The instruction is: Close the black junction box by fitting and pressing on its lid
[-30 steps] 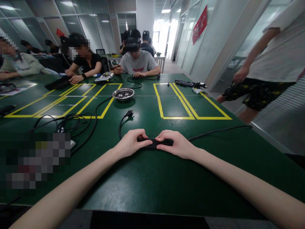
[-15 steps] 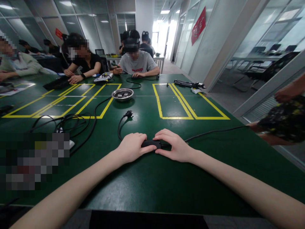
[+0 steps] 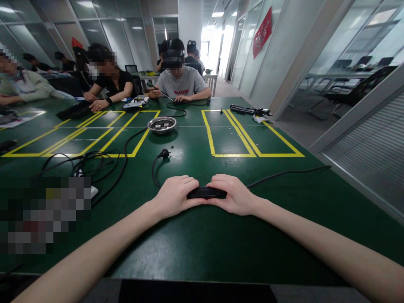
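A black power adapter (image 3: pixel 206 192) lies across both palms, low over the green table. My left hand (image 3: pixel 177 194) is closed round its left end, thumb along the near side. Its right end sits in my right hand (image 3: pixel 232 193), fingers curled over the top. The two thumbs nearly meet on the near side. Behind my left hand a black cord curves up to a black plug (image 3: pixel 164 153) lying on the table. From my right hand another black cable (image 3: pixel 284 172) runs off to the right. Where the cords join the adapter is hidden by my hands.
A metal bowl (image 3: pixel 162 125) with small metal parts stands further back. Coiled black cables (image 3: pixel 85 162) lie at left beside a blurred-out object (image 3: pixel 50 214). Yellow tape (image 3: pixel 233 156) marks the green table (image 3: pixel 189 248). A black tool-like item (image 3: pixel 249 110) lies back right. Several people sit opposite.
My right hand has closed further onto the adapter's right end, and the adapter is more level. The plug has slid slightly left. A person at the right edge has left the view.
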Action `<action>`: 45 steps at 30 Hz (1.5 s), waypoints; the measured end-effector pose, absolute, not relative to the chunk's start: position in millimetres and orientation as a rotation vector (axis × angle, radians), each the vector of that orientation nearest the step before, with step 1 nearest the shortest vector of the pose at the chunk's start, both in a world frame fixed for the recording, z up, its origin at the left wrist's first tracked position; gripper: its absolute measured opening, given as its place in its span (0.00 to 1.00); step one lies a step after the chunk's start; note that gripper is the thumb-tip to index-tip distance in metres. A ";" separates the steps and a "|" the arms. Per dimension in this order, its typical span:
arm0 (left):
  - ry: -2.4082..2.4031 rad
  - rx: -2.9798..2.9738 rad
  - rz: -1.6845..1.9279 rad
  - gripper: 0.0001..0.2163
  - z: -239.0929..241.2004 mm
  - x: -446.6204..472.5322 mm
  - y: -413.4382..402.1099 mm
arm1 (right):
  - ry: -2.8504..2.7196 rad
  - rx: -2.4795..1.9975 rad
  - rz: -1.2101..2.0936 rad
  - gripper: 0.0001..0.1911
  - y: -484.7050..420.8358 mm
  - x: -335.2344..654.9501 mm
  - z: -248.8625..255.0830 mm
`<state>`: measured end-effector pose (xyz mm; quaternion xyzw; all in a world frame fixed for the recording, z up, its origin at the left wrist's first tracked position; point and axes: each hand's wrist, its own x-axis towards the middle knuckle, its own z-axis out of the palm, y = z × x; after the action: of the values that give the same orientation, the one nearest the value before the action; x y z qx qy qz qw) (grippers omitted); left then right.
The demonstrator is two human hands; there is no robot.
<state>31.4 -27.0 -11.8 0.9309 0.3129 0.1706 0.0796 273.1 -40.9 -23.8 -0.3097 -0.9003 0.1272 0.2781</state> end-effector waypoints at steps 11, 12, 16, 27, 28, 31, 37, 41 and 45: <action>0.921 2.730 0.507 0.15 -4.9 25.9 -28.9 | -2.441 -0.781 0.217 0.14 -38.5 277.5 -27.7; 0.932 2.723 0.508 0.14 -4.4 26.1 -30.1 | -2.438 -0.788 0.217 0.14 -38.5 277.5 -27.5; 0.990 2.682 0.497 0.12 -1.9 28.2 -34.4 | -2.412 -0.810 0.250 0.15 -40.4 277.0 -24.5; 0.968 2.202 0.582 0.15 -0.2 31.2 -33.7 | -2.575 -0.662 -0.286 0.21 -44.8 281.4 -24.3; 0.953 2.269 0.700 0.15 -2.0 30.4 -33.2 | -2.561 -0.718 -0.257 0.22 -43.0 283.0 -25.4; 0.901 2.514 1.064 0.18 -5.8 27.4 -32.5 | -2.415 -0.916 -0.137 0.24 -27.7 296.3 -26.6; 0.781 2.641 1.045 0.16 -9.0 25.5 -32.5 | -1.782 -1.334 -0.031 0.23 16.9 359.7 -9.2; 0.738 2.624 0.914 0.13 -10.7 28.3 -32.1 | -1.389 -1.506 -0.126 0.25 25.0 398.6 6.9; 0.720 2.602 0.828 0.11 -12.5 28.9 -31.3 | -1.161 -1.574 -0.202 0.27 24.3 421.8 15.6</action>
<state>28.9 -31.3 -12.5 0.9098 0.2517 0.2896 0.1581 421.8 24.3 15.6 -0.6661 -0.4915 -0.0856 0.5545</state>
